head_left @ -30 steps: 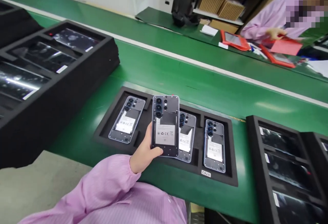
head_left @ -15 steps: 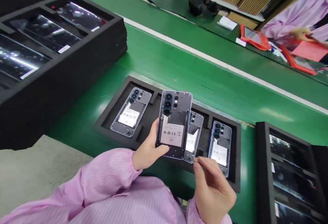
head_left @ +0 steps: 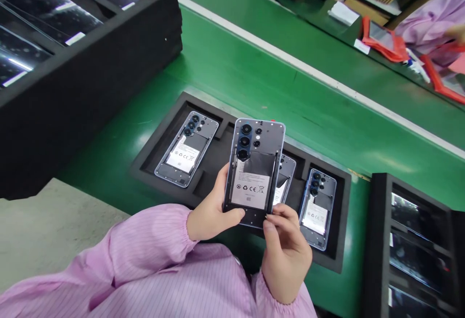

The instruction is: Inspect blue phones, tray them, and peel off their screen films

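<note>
My left hand (head_left: 214, 209) grips a smartphone without its back cover (head_left: 250, 182), thumb on its lower face, its cameras and white battery label turned up toward me. At the phone's lower right edge is my right hand (head_left: 286, 245), thumb and index finger pinched together; whatever they hold, if anything, is too small to make out. Beneath lies a black foam tray (head_left: 214, 153). One similar phone (head_left: 187, 148) rests in its left end, another phone (head_left: 317, 209) in its right end. A third phone (head_left: 286, 177) is partly hidden behind the held one.
A tall stack of black foam trays (head_left: 109, 66) with dark glossy screens stands at left. More trays with screens (head_left: 379, 240) are at right. Across the green bench (head_left: 254, 61), a person in a pink sleeve (head_left: 425, 22) is beside red-framed items (head_left: 385, 39).
My right hand has moved left and up to the held phone's lower right edge. The held phone appears slightly closer to the camera, and the view has shifted.
</note>
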`<state>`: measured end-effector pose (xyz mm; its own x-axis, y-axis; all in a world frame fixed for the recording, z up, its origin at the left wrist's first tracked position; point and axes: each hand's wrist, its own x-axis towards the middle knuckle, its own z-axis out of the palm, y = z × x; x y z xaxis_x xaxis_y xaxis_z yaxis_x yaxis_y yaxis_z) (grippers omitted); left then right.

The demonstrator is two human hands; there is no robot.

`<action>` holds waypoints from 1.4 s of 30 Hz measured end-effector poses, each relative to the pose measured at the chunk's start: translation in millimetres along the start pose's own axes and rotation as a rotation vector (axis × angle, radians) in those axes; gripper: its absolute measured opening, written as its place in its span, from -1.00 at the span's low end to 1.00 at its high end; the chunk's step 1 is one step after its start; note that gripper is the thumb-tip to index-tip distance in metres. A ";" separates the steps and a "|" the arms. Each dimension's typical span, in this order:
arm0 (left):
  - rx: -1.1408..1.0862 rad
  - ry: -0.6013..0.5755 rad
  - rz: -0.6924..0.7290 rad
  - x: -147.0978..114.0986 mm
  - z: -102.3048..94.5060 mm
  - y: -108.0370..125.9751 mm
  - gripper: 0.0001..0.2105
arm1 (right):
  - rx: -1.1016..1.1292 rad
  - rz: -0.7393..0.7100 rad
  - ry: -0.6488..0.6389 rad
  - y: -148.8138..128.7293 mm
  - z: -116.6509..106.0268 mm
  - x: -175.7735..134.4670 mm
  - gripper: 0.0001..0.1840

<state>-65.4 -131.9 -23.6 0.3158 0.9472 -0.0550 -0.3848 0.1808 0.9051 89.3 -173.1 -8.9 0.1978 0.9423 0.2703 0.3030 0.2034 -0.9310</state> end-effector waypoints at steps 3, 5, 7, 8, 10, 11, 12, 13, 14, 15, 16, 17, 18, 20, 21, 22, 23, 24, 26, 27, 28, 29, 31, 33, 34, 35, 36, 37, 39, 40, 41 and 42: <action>-0.014 -0.023 0.005 0.0 -2.5 -0.4 -0.19 | 0.100 0.013 0.012 3.4 1.3 -1.0 -0.83; -0.055 -0.062 -0.012 0.3 -5.0 -1.2 -0.21 | 0.171 0.015 0.004 3.8 2.4 -1.4 -0.79; -0.119 -0.096 -0.038 0.5 -7.4 -3.1 -0.24 | 0.225 0.019 -0.007 2.3 3.8 -1.3 -0.75; -0.154 -0.105 -0.047 0.4 -8.3 -4.4 -0.25 | 0.244 0.018 -0.008 1.0 4.7 -1.2 -0.73; -0.224 -0.104 -0.071 0.2 -9.2 -6.6 -0.24 | 0.274 0.010 -0.001 -2.5 6.9 -0.9 -0.68; -0.260 -0.100 -0.087 0.2 -9.2 -7.1 -0.23 | 0.287 0.002 0.003 -4.5 8.2 -0.7 -0.67; -0.301 -0.101 -0.105 0.3 -9.0 -6.9 -0.22 | 0.300 -0.011 0.008 -6.6 9.6 -0.4 -0.65; -0.345 -0.105 -0.125 0.7 -8.6 -6.1 -0.21 | 0.313 -0.021 0.011 -8.8 11.2 0.0 -0.65; -0.390 -0.109 -0.144 1.3 -8.1 -4.7 -0.21 | 0.325 -0.030 0.012 -11.1 12.9 0.5 -0.65; -0.433 -0.113 -0.162 2.1 -7.7 -2.9 -0.22 | 0.335 -0.039 0.011 -13.4 14.7 1.0 -0.64; -0.470 -0.118 -0.175 3.0 -7.3 -0.9 -0.24 | 0.344 -0.047 0.010 -15.7 16.5 1.6 -0.63; -0.498 -0.125 -0.186 3.9 -7.2 1.1 -0.26 | 0.353 -0.055 0.005 -18.0 18.3 2.2 -0.62; -0.517 -0.132 -0.195 4.8 -7.2 2.8 -0.27 | 0.362 -0.066 0.000 -20.3 19.9 2.7 -0.60; -0.535 -0.157 -0.203 6.0 -7.6 5.1 -0.30 | 0.376 -0.093 -0.011 -24.4 22.4 3.7 -0.58; -0.543 -0.170 -0.201 6.2 -8.0 5.7 -0.30 | 0.379 -0.108 -0.018 -26.2 23.2 4.1 -0.58; -0.552 -0.180 -0.199 6.3 -8.3 6.0 -0.30 | 0.378 -0.124 -0.026 -27.7 23.9 4.3 -0.58; -0.560 -0.183 -0.198 6.1 -8.6 6.2 -0.29 | 0.373 -0.139 -0.035 -29.0 24.4 4.4 -0.57; -0.564 -0.182 -0.197 5.9 -8.9 6.2 -0.28 | 0.365 -0.153 -0.040 -30.0 24.7 4.3 -0.57; -0.567 -0.173 -0.203 5.4 -9.0 6.2 -0.27 | 0.342 -0.168 -0.034 -31.1 25.4 3.7 -0.59; -0.568 -0.173 -0.207 5.2 -8.9 6.4 -0.26 | 0.330 -0.174 -0.024 -31.4 25.8 3.2 -0.59; -0.572 -0.179 -0.209 5.2 -8.8 6.5 -0.26 | 0.318 -0.178 -0.015 -31.5 26.3 2.7 -0.59; -0.577 -0.188 -0.209 5.2 -8.7 6.7 -0.25 | 0.308 -0.185 -0.005 -31.6 26.9 2.2 -0.59; -0.590 -0.214 -0.214 5.5 -8.7 7.3 -0.23 | 0.286 -0.198 0.006 -31.9 28.9 1.7 -0.58; -0.597 -0.231 -0.231 5.7 -9.0 7.8 -0.21 | 0.276 -0.210 0.022 -33.0 31.8 2.0 -0.57; -0.597 -0.235 -0.243 5.8 -9.2 8.0 -0.20 | 0.274 -0.215 0.036 -33.8 33.6 2.3 -0.57; -0.597 -0.238 -0.254 5.9 -9.4 8.2 -0.19 | 0.275 -0.215 0.050 -34.7 35.4 2.6 -0.57; -0.598 -0.242 -0.264 5.9 -9.6 8.2 -0.19 | 0.276 -0.211 0.063 -35.6 37.2 2.8 -0.57; -0.601 -0.244 -0.271 5.9 -9.7 8.1 -0.19 | 0.275 -0.204 0.075 -36.5 38.9 2.8 -0.57; -0.611 -0.251 -0.279 5.8 -10.0 7.5 -0.20 | 0.268 -0.174 0.080 -37.9 41.5 2.2 -0.57; -0.614 -0.253 -0.280 5.8 -10.1 6.9 -0.20 | 0.258 -0.159 0.080 -38.2 42.4 1.7 -0.57; -0.613 -0.256 -0.279 5.8 -10.2 6.2 -0.20 | 0.243 -0.150 0.082 -38.3 42.9 1.1 -0.57; -0.606 -0.262 -0.280 5.8 -10.4 5.4 -0.20 | 0.223 -0.146 0.085 -38.2 43.1 0.7 -0.57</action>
<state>-74.6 -122.7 -23.4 0.6419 0.7627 -0.0790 -0.6488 0.5952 0.4741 37.7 -168.7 16.3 0.2478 0.8746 0.4168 0.1233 0.3983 -0.9089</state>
